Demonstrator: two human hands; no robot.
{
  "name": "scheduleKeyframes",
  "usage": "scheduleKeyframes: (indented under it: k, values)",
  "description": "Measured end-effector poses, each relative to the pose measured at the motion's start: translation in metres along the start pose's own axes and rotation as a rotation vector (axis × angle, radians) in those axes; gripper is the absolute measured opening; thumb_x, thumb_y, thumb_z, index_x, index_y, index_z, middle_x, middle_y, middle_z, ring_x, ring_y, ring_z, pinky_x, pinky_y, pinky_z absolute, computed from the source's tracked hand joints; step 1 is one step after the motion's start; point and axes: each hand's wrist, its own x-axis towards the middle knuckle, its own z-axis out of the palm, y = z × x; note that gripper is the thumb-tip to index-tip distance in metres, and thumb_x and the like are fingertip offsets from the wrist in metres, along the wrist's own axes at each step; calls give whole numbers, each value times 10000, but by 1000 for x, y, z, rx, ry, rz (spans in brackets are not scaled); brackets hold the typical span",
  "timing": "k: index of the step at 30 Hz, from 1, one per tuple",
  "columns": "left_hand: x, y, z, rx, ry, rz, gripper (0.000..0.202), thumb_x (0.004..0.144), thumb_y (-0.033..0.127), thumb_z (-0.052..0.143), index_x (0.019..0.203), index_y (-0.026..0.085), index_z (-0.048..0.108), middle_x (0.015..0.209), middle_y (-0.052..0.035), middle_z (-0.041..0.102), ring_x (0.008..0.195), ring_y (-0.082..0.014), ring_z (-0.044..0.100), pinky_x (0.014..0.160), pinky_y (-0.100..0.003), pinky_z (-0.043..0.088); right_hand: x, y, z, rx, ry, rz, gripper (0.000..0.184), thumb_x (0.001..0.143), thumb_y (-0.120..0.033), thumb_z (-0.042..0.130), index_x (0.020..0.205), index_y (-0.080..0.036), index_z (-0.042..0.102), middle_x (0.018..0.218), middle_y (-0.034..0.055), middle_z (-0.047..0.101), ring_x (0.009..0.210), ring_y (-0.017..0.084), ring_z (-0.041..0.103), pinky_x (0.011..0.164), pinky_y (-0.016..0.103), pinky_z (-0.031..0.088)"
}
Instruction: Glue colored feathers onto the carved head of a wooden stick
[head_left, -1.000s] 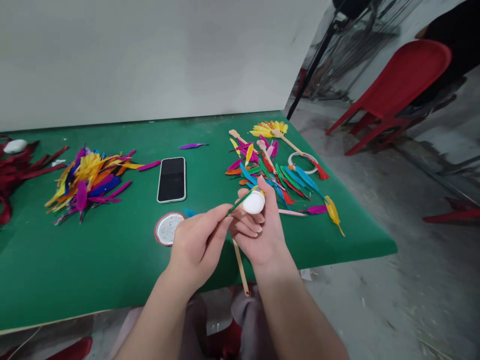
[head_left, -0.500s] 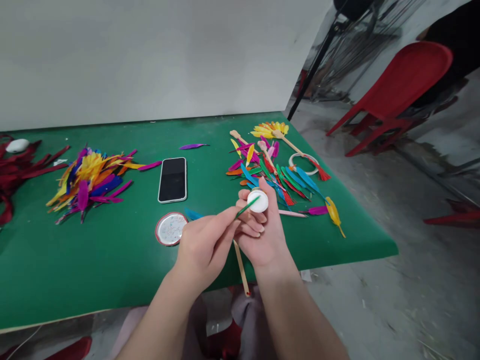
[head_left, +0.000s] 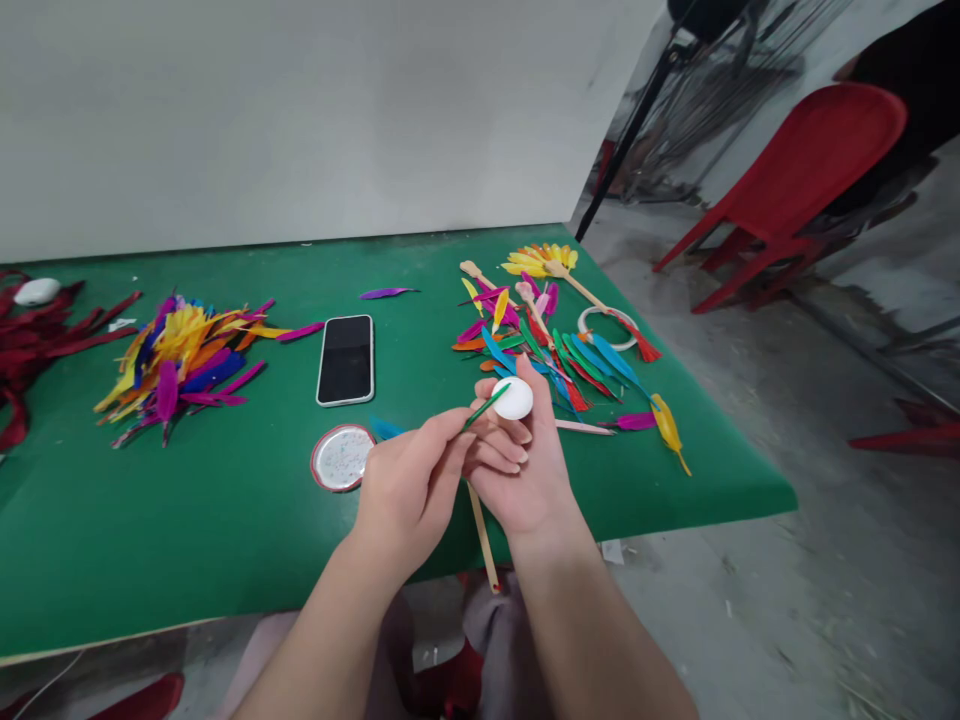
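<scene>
My left hand (head_left: pixel 409 485) pinches a thin green stick (head_left: pixel 486 408), its tip at the upper left of a small round white piece (head_left: pixel 513 398). My right hand (head_left: pixel 525 460) holds that piece between thumb and fingers, white face toward me. Below my hands a slim wooden stick (head_left: pixel 484 540) slants down past the table edge; its upper end is hidden by my fingers. Beside my left hand lies a round lid (head_left: pixel 341 458) with a red rim and speckled white inside. A blue feather (head_left: pixel 386 429) is partly covered by that hand.
On the green table (head_left: pixel 225 520) lie a phone (head_left: pixel 346 360), a pile of coloured feathers (head_left: pixel 187 360) and dark red strips (head_left: pixel 60 340). Loose feathers (head_left: pixel 600 360), wooden sticks with tassels and a white ring (head_left: pixel 607 343) lie at right. A red chair (head_left: pixel 810 170) stands beyond.
The green stick's tip has shifted left and slightly up, from the middle of the white face to near its edge. The round piece has tilted a little.
</scene>
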Motion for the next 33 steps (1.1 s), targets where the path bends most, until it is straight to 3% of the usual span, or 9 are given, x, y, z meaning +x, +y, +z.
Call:
scheduleKeyframes:
  k: [6,11,26,33]
  values:
    - [0,0,2,-9,9,-23,156,864,142,437,982,152,539,703,2,676,564,-80,619,488,-155,433,-1,1,2,48,22,5,540,834,-533,405,458,-148,444,267,-91,306,215,-1,235,217,101,154]
    - [0,-1,2,8,11,4,153,861,140,444,974,146,547,707,-5,684,565,-84,624,486,-157,431,0,-1,0,44,22,19,513,820,-534,435,497,-139,489,267,-93,320,211,2,249,219,102,159]
    - [2,-2,1,-2,-13,116,190,860,108,441,1005,122,563,814,-37,702,682,-89,647,607,-147,462,0,-2,-2,65,16,10,516,844,-511,411,476,-149,421,288,-83,343,211,2,285,213,89,175]
    - [1,1,0,-8,-26,-34,164,872,142,426,987,152,544,750,-2,693,604,-78,633,518,-142,435,0,-1,-2,64,-36,8,522,853,-512,389,499,-137,467,286,-81,353,215,6,283,222,98,184]
